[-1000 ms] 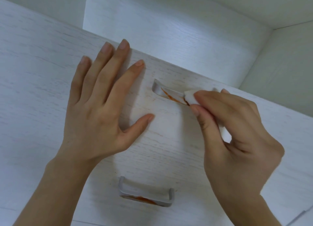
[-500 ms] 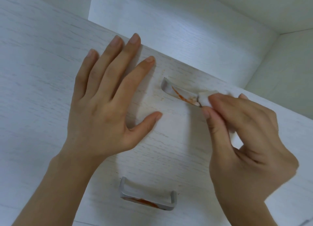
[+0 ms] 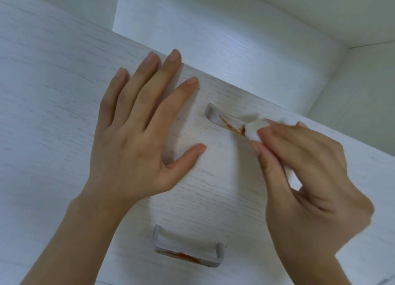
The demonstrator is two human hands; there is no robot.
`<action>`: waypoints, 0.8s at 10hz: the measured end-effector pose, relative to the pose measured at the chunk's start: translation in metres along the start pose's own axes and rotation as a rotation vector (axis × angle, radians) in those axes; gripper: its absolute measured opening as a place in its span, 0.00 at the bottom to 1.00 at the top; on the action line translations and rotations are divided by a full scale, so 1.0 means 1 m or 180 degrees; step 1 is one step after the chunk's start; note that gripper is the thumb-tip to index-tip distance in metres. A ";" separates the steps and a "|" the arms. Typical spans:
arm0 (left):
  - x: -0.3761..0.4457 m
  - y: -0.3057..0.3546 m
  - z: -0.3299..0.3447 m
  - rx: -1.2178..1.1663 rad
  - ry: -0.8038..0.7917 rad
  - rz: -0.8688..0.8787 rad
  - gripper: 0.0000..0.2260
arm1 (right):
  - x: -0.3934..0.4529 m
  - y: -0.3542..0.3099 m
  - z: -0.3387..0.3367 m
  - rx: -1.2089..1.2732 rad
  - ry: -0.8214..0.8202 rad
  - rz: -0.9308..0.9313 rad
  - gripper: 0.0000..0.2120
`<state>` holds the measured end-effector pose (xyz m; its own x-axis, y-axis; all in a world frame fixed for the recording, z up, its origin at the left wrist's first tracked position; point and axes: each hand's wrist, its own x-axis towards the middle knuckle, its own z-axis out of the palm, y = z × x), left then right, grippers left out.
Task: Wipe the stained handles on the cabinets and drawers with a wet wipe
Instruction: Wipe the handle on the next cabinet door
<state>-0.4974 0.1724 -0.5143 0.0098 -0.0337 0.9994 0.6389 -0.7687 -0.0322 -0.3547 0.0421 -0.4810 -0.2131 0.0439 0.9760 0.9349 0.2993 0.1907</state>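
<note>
The upper handle (image 3: 224, 122), a grey bar fixed to the pale wood-grain drawer front (image 3: 53, 92), runs with its long axis from upper left down to the right, its left end free and its right end hidden under the wet wipe (image 3: 254, 130). An orange-red stain streaks along the exposed stretch of the bar, ending right at the edge of the wipe. The right hand (image 3: 310, 177) pinches the wadded white wipe between thumb and curled fingers and presses it against the handle at the right part of the bar. The left hand (image 3: 136, 139) lies flat on the drawer front just left of that handle, fingers straight and spread, pointing toward the far edge of the panel, thumb stretched out to the right; it holds nothing and does not touch the bar. The two hands are apart, with the stained part of the handle between them. Nearer in the scene, below the gap between the wrists, a lower handle (image 3: 188, 250) of the same kind lies almost level, tilted slightly down to the right, with an orange-red smear along its near edge. Beyond the far edge of the panel a white recess (image 3: 213, 38) is visible.
</note>
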 end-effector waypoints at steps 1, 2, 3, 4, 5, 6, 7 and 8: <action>0.000 -0.001 0.001 0.0015 0.0027 0.0006 0.29 | 0.003 0.001 0.008 0.0051 -0.0066 -0.0142 0.09; 0.000 -0.001 0.001 -0.0018 0.0046 0.0005 0.29 | 0.002 0.001 0.006 -0.0006 -0.0053 -0.0094 0.09; 0.000 -0.001 0.001 0.0001 0.0039 0.0008 0.29 | 0.002 -0.003 0.010 0.0021 -0.0025 -0.0118 0.08; 0.000 -0.001 0.001 0.0003 0.0042 0.0013 0.29 | 0.003 -0.002 0.009 0.0032 -0.0097 -0.0093 0.08; 0.000 -0.001 0.000 -0.0017 0.0021 0.0004 0.29 | -0.002 0.002 -0.002 0.0032 -0.0012 0.0045 0.09; 0.000 -0.001 -0.001 -0.0014 0.0003 0.0006 0.29 | 0.000 0.001 0.000 0.0002 -0.0055 -0.0073 0.08; 0.000 -0.001 0.000 -0.0015 0.0018 0.0011 0.29 | 0.008 -0.001 0.010 -0.0018 -0.0156 -0.0394 0.08; 0.000 -0.001 0.001 -0.0006 0.0020 0.0020 0.29 | 0.007 0.000 0.010 -0.0048 -0.0170 -0.0436 0.08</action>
<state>-0.4978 0.1738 -0.5142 0.0089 -0.0427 0.9990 0.6373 -0.7697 -0.0385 -0.3590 0.0519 -0.4749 -0.3534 0.0545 0.9339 0.9002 0.2915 0.3236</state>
